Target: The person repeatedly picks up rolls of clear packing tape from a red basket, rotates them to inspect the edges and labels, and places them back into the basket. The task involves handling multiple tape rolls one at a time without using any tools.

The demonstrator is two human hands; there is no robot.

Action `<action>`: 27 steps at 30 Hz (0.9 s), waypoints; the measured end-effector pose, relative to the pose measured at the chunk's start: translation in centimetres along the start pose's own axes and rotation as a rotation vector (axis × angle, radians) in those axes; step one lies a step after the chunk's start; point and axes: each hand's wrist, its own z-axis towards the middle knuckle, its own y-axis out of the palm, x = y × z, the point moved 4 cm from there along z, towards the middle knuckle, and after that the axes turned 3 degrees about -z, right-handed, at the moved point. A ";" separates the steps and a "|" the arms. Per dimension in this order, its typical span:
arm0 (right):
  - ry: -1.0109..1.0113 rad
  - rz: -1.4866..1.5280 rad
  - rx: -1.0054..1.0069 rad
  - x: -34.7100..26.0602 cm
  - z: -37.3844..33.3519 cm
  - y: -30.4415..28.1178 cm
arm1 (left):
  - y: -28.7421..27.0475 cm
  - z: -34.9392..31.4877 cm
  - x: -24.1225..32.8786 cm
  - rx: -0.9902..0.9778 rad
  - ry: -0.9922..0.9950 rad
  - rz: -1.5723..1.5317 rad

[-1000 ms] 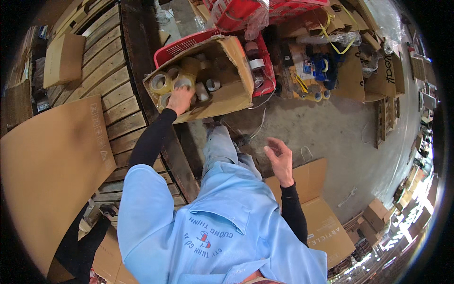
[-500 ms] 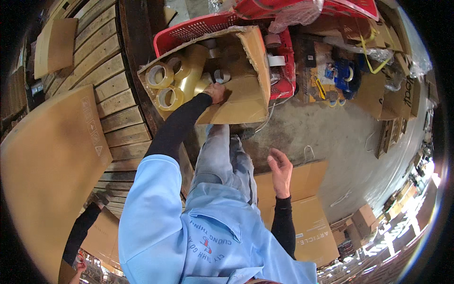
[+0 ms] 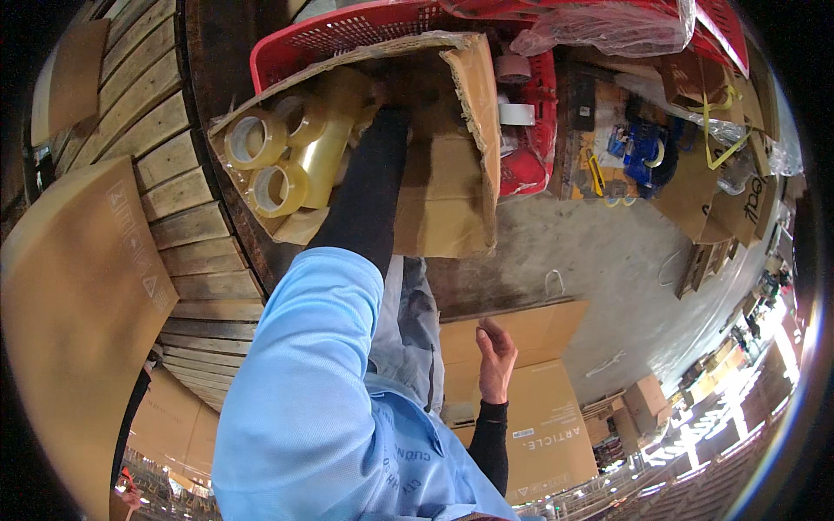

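Reaching into carton [image 3: 447, 195]: left arm [image 3: 369, 187].
Grip cannot be told; tape rolls [image 3: 323, 156] are packed alongside; right hand [image 3: 496, 358] is held slack, empty.

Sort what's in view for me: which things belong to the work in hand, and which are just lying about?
In use, it seems:
- open cardboard box, the left forearm inside it
- clear tape rolls in that box

Apparently lying about:
- yellow cutter
- white roll beside the box
- cardboard sheet near the empty right hand
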 end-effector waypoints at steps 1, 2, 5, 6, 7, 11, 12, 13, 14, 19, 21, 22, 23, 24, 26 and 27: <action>0.011 0.032 0.022 0.1 -0.3 0.4 | -0.2 0.9 0.4 -0.015 0.024 0.022; 0.021 0.057 0.031 0.3 -0.6 0.5 | -0.3 0.7 0.2 -0.026 0.040 0.034; 0.015 0.054 0.006 1.1 -0.7 -0.1 | -0.6 -0.9 -1.4 -0.090 0.120 0.031; 0.021 0.069 0.022 1.1 -1.5 0.2 | -0.8 -1.4 -1.1 -0.133 0.193 0.029; 0.027 0.083 0.037 0.8 -2.1 0.6 | -0.8 -2.3 -0.7 -0.194 0.271 0.031; 0.010 0.037 0.011 -0.2 -2.0 0.5 | -1.4 -7.1 -2.1 -0.381 0.426 -0.051; -0.008 0.055 0.001 -0.4 -1.9 0.3 | -1.7 -8.0 -2.3 -0.377 0.432 -0.071; -0.023 0.074 -0.008 -0.5 -1.9 0.2 | -2.6 -9.4 -2.3 -0.330 0.433 -0.101; -0.036 0.097 -0.012 -0.5 -1.8 0.3 | -4.6 -11.3 -1.3 -0.194 0.409 -0.109; -0.077 0.059 -0.017 -3.4 -2.2 0.4 | -8.4 -18.9 -2.3 0.454 0.370 -0.647; -0.115 0.058 -0.042 -4.5 -2.4 0.4 | -10.8 -23.7 -2.3 0.447 0.255 -0.976; -0.152 0.059 -0.068 -5.1 -2.4 0.4 | -12.2 -26.5 -2.2 0.475 0.200 -1.115; -0.183 0.065 -0.083 -5.8 -2.6 0.6 | -12.6 -28.5 -2.0 0.370 0.210 -1.415; -0.222 0.119 -0.104 -6.6 -2.5 1.0 | -13.3 -30.4 -1.3 0.252 0.227 -1.705; -0.295 0.208 -0.139 -10.0 -3.2 1.6 | -15.2 -34.8 -0.1 0.091 0.321 -1.977; -0.339 0.298 -0.214 -11.7 -3.5 2.0 | -16.4 -36.9 0.6 0.012 0.370 -2.104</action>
